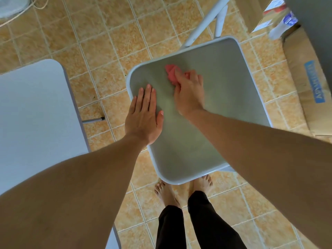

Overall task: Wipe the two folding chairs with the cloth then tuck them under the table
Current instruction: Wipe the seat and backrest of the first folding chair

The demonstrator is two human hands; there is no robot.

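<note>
A grey folding chair seat [224, 97] with a pale rim fills the middle of the view, seen from above. My right hand [188, 92] presses a crumpled pink cloth [171, 73] onto the seat near its far left part. My left hand [143, 114] lies flat with fingers together on the seat's left edge, holding nothing. A white table top [32, 114] occupies the left side. White chair legs [206, 20] show beyond the seat. No other chair shows.
Cardboard boxes [309, 83] with packets and a bottle stand at the right. The floor is orange tile. A metal leg foot [95, 119] pokes out beside the table. A fan base and cord [12, 8] sit at the top left. My bare feet stand below the seat.
</note>
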